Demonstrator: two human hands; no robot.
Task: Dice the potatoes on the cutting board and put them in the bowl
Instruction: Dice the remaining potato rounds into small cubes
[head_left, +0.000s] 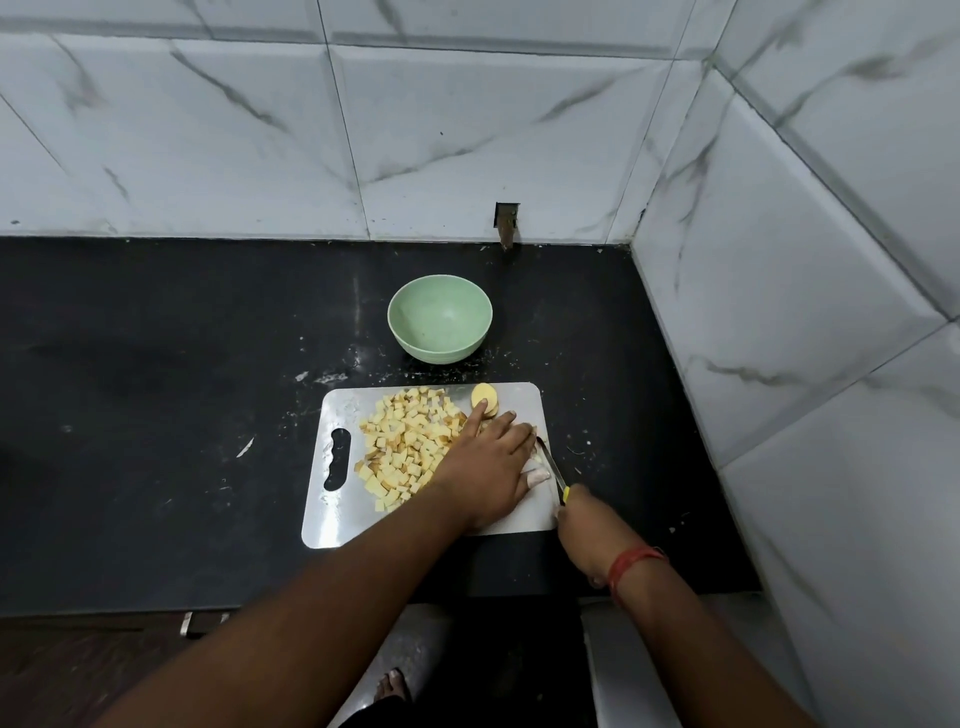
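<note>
On the cutting board (332, 410) the left hand (488, 467) lies flat-fingered over potato — likely firm, wet, slippery; right hand (582, 525) grips the knife (551, 467) — bowl (439, 318) waits.

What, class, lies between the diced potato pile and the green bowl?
Nothing visible does. Between the diced potato pile on the cutting board and the green bowl is only a strip of bare black counter; the bowl looks empty.
</note>
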